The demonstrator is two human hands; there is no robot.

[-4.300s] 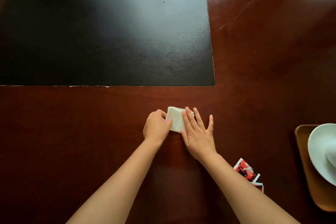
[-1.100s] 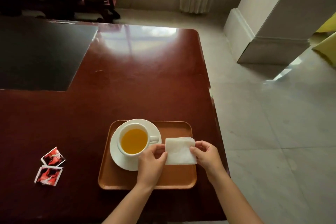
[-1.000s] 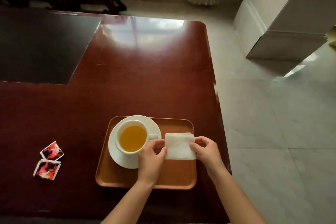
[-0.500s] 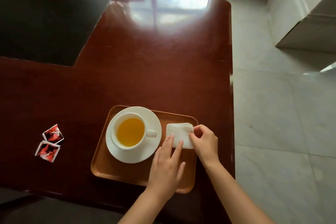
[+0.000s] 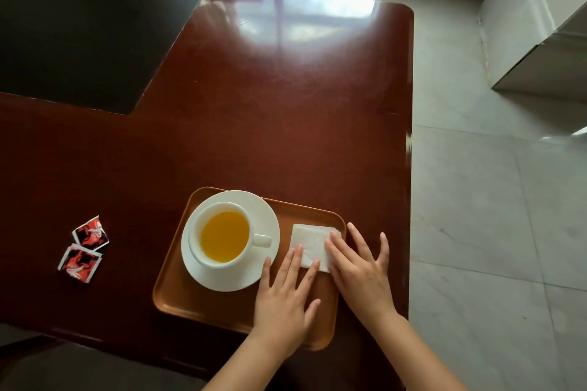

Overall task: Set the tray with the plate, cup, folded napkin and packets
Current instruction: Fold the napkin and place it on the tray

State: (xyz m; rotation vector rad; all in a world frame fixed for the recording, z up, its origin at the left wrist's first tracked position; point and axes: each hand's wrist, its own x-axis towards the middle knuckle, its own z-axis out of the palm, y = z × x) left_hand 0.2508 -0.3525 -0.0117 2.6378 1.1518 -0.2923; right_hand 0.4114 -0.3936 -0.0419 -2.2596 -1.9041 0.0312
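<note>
While both of your hands lie flat and spread on the folded napkin (image 5: 313,244), nothing is actually held: the left hand (image 5: 284,298) presses its near edge with the fingertips, the right hand (image 5: 362,270) covers its 3 o'clock side, and neither is curled around anything. The napkin sits on the tray (image 5: 197,305) at the tray's 2 o'clock corner, just beside the plate (image 5: 266,222), which carries the cup (image 5: 224,236) of orange liquid with its handle pointing toward 3 o'clock. Judge the napkin as soft, light and limp; it will likely spring open or slide on the smooth tray, so press it flat and, if you must shift it, pinch it at the folded edge instead of a loose corner. The two packets (image 5: 84,249) lie on the table (image 5: 286,120) well apart from the tray, out at its 9 o'clock, not yet placed. They look thin, light and probably slick, so take each by an edge or corner between thumb and forefinger. Keep your left wrist clear of the full cup, which could spill
</note>
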